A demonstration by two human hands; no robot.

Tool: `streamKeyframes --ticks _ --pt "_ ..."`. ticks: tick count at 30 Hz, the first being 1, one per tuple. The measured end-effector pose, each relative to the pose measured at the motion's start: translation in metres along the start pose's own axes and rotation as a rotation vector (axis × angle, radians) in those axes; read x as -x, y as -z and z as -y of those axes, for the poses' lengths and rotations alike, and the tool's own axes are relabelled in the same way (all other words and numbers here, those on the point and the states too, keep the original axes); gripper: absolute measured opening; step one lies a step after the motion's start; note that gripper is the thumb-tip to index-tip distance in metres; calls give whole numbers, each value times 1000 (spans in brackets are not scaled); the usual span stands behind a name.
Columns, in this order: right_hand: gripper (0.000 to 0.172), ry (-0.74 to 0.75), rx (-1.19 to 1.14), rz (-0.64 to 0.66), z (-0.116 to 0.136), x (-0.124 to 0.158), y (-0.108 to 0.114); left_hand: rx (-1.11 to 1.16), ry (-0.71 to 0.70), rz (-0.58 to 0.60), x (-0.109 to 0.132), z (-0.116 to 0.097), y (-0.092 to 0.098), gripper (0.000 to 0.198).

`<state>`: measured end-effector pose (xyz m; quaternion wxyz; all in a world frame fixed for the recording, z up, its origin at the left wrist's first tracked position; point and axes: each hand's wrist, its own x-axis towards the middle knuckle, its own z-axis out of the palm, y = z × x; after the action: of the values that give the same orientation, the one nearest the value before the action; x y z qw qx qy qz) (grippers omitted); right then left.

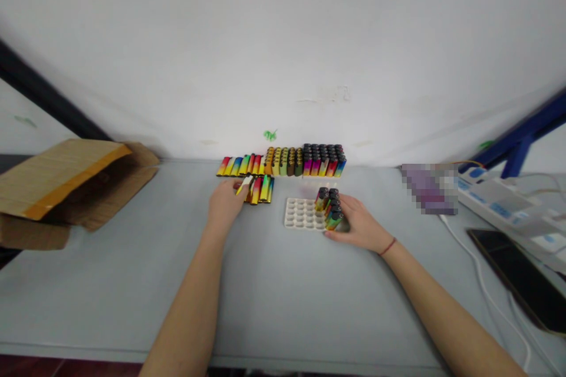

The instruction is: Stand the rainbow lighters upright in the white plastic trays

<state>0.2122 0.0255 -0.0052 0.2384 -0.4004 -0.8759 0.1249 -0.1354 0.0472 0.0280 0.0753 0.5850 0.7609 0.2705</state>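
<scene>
My left hand (227,197) pinches a yellow-and-white lighter (244,185) at the left edge of a small group of multicoloured lighters (262,190) lying on the table. Around the right end of a white tray (305,214) with rows of round holes curls my right hand (356,224), its thumb at the near edge. Several black-topped lighters (332,209) stand upright in the tray's right-hand columns, close to that hand's fingers. The holes further left hold no lighters. Some of the right fingers are hidden behind the standing lighters.
Against the wall stand blocks of black-topped lighters (325,160) and yellow-to-green lighters (283,161), with more lighters lying (239,165) to their left. An open cardboard box (75,182) is at left. A phone (517,277), power strip (499,203) and white cable (480,274) lie at right.
</scene>
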Motion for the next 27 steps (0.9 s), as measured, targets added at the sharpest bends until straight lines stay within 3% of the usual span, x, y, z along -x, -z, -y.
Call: streamKeyframes --ticks 4,8,11,17,20,22,25,27 --pt "76 3 5 0 0 0 0 16 66 12 -3 2 2 27" --pt "77 0 11 3 -1 -1 0 56 18 -70 -7 3 2 34" --pt "76 6 9 5 0 -1 0 149 9 -135 -8 2 4 28" --pt "73 7 1 3 1 -1 1 665 191 -143 -2 -11 12 26" --pt "74 7 8 2 1 -1 1 899 208 -140 2 -27 15 13" --pt "76 11 8 3 1 -1 1 1009 235 -81 5 -39 15 11" --pt "76 13 6 5 0 -1 1 1151 309 84 12 -58 13 35" --pt "76 9 6 4 0 -1 1 1202 317 162 18 -67 10 40"
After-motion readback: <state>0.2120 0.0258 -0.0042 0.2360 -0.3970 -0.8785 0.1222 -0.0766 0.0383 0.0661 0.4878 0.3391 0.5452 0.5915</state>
